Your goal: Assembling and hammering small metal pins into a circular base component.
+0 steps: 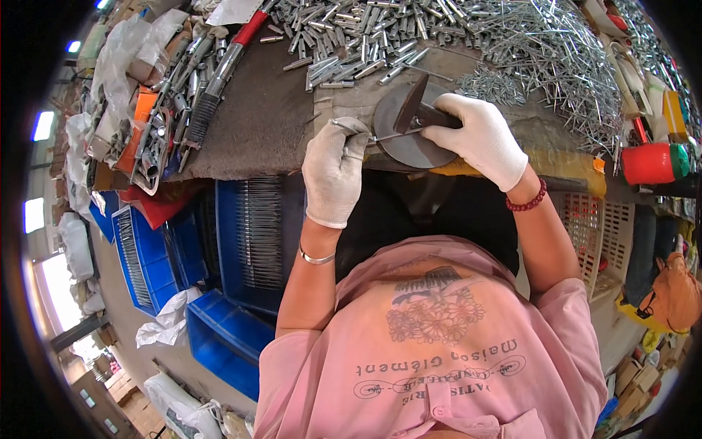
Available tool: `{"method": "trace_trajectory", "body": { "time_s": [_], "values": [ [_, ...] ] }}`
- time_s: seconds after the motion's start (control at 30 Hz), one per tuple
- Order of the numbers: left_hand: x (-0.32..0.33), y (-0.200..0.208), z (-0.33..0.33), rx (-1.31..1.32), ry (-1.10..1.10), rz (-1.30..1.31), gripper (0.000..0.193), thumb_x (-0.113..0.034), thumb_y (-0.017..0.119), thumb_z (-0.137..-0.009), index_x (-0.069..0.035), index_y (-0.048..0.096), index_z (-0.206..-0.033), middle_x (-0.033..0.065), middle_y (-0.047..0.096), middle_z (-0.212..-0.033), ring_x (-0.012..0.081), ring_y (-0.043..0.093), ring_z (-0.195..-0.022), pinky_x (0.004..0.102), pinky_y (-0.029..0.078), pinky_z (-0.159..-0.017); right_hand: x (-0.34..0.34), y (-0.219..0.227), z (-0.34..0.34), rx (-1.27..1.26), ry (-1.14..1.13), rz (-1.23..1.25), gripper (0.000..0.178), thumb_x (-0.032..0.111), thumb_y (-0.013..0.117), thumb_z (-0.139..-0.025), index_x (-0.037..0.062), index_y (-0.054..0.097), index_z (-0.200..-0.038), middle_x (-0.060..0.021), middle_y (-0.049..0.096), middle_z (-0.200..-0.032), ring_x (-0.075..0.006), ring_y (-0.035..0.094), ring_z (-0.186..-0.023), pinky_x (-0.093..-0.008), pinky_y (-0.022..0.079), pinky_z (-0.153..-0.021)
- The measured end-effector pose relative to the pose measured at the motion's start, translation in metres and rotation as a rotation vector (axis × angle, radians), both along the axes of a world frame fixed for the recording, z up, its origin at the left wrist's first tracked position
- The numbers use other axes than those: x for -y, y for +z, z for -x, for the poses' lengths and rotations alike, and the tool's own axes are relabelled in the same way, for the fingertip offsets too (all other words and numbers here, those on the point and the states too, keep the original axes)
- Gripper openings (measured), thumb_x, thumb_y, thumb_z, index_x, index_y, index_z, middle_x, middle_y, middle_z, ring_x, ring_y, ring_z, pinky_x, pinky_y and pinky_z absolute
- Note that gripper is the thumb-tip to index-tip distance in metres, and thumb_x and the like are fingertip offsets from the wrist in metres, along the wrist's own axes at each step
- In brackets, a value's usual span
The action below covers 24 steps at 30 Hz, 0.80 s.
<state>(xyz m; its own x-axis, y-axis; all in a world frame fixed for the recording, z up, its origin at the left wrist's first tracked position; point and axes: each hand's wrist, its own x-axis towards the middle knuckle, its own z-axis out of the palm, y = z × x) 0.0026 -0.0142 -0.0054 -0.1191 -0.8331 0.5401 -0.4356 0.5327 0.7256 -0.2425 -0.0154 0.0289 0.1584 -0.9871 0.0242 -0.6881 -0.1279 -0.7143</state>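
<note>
My left hand [335, 172], in a white knit glove, is closed in a pinch around a slim metal rod [397, 135]. The rod runs to the right across a round grey metal disc [417, 156] at the bench edge. My right hand [482, 139], gloved the same way, is closed around the short handle of a dark hammer [412, 102]. Its narrow head stands over the disc, just above the rod. The right fingertips come close to the rod's far end; whether they touch it, I cannot tell.
Short metal tubes [365, 44] lie heaped beyond the disc, with a pile of thin metal pins [545, 58] to their right. Tools and fittings [190, 80] crowd the left. Below stand blue bins [230, 336], one holding rows of rods. A red roll [647, 163] sits at right.
</note>
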Motion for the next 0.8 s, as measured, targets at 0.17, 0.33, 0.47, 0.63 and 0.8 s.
{"method": "trace_trajectory", "body": {
  "time_s": [0.17,0.33,0.47,0.63,0.8],
  "values": [
    [-0.003,-0.001,0.002,0.038,0.047,-0.010,0.009,0.000,0.075,-0.090,-0.002,0.068,-0.095,0.0142,0.072,-0.094,0.0363,0.069,-0.084,0.0379,0.055,-0.074,-0.009,0.009,-0.001,0.133,0.032,0.177,0.040,0.007,0.067,-0.098,-0.0050,0.064,-0.136,-0.0198,0.074,-0.122,-0.0266,0.073,-0.110,-0.0339,0.054,-0.098],
    [-0.004,-0.008,0.005,-0.015,0.076,0.008,0.010,-0.002,0.076,-0.088,-0.003,0.068,-0.093,0.0132,0.071,-0.091,0.0372,0.069,-0.085,0.0403,0.055,-0.073,-0.018,0.060,-0.026,0.037,0.188,0.296,0.041,0.002,0.071,-0.094,-0.0005,0.067,-0.135,-0.0181,0.075,-0.115,-0.0282,0.075,-0.102,-0.0341,0.057,-0.091],
    [-0.004,-0.004,0.006,0.019,0.072,0.098,0.012,-0.002,0.077,-0.088,-0.006,0.068,-0.095,0.0115,0.070,-0.091,0.0377,0.068,-0.084,0.0410,0.054,-0.073,-0.015,0.089,-0.045,-0.061,0.231,0.525,0.043,0.001,0.074,-0.091,0.0090,0.072,-0.133,-0.0125,0.071,-0.094,-0.0289,0.070,-0.075,-0.0340,0.055,-0.068],
    [-0.005,-0.005,0.004,0.087,0.120,0.089,0.011,-0.002,0.077,-0.088,-0.005,0.068,-0.093,0.0120,0.071,-0.091,0.0374,0.069,-0.085,0.0403,0.055,-0.074,-0.016,0.098,-0.053,-0.314,0.294,0.584,0.039,0.008,0.075,-0.090,0.0120,0.074,-0.130,-0.0117,0.070,-0.091,-0.0291,0.071,-0.077,-0.0368,0.056,-0.068],
    [-0.001,-0.005,0.003,0.038,0.032,0.120,0.009,-0.001,0.076,-0.089,-0.004,0.068,-0.093,0.0136,0.071,-0.091,0.0366,0.070,-0.084,0.0398,0.056,-0.073,-0.012,0.105,-0.055,-0.182,0.241,0.667,0.029,0.011,0.076,-0.088,0.0164,0.077,-0.117,-0.0063,0.071,-0.090,-0.0287,0.073,-0.078,-0.0378,0.057,-0.066]
  ]
}}
